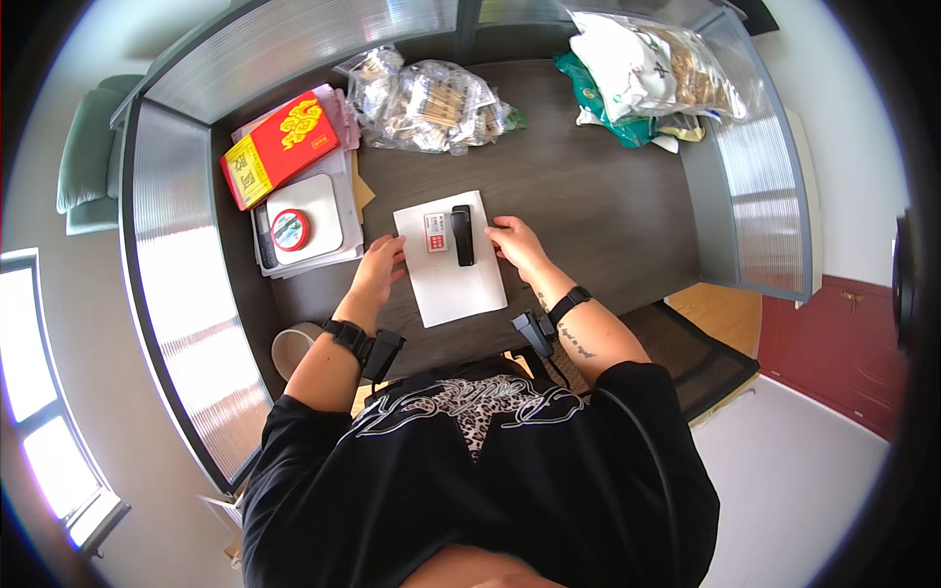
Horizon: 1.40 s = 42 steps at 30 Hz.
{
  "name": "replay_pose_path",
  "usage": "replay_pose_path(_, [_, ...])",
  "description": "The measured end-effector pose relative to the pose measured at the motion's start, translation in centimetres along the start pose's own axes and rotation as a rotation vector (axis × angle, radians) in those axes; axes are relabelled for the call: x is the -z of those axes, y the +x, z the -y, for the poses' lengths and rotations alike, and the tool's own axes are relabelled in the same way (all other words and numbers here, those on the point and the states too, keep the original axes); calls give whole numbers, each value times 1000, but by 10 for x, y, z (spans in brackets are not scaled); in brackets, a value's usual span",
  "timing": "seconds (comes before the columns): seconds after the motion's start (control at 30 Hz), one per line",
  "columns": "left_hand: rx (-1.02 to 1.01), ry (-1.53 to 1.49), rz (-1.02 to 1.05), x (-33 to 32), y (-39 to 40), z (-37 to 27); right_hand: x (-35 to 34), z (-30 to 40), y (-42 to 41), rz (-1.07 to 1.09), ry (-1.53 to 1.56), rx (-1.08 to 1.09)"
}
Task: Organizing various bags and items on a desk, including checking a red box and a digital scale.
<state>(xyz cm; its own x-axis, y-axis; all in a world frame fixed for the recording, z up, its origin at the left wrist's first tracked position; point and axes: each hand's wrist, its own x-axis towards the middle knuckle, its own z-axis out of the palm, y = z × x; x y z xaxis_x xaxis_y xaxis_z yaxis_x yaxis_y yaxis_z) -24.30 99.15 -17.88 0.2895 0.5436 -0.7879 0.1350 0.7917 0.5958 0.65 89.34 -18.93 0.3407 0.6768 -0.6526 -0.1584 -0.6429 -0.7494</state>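
White paper sheets (459, 294) lie on the dark desk in front of me, a little tilted. On them rest a black stapler (462, 235) and, to its left, a small white and red box (436, 233) bearing print. My left hand (381, 266) is at the left edge of the paper, fingertips touching or just beside it. At the right edge, my right hand (516, 242) has its thumb and fingers near the paper's border; whether they pinch it is not clear.
Back left, a red and yellow box (283, 147) lies on stacked papers, beside a white tin (327, 213) with a round red-rimmed container (290, 229). Clear plastic bags (434, 106) of small items stand at the back, more bags (632, 73) back right. Ribbed partitions (191, 294) border the desk.
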Motion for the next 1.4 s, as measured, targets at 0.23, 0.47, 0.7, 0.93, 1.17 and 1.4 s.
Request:
replay_pose_path(0.23, [-32,56,100,-20,2,2,-4,-15,12,141,148,27])
replay_pose_path(0.47, [-99,159,82,-15,-4,2,-40,4,-12,158,-16,177])
replay_pose_path(0.7, [-183,371,11,-19,-1,-15,-47,-7,0,121,82,152])
replay_pose_path(0.93, [-340,164,66,0,-19,-48,-61,50,-19,264,409,165])
replay_pose_path(1.17, [-459,72,-108,57,-41,-92,-123,93,4,462,555,167])
replay_pose_path(1.4, [-435,221,-357,101,-20,-113,-181,99,37,508,610,135])
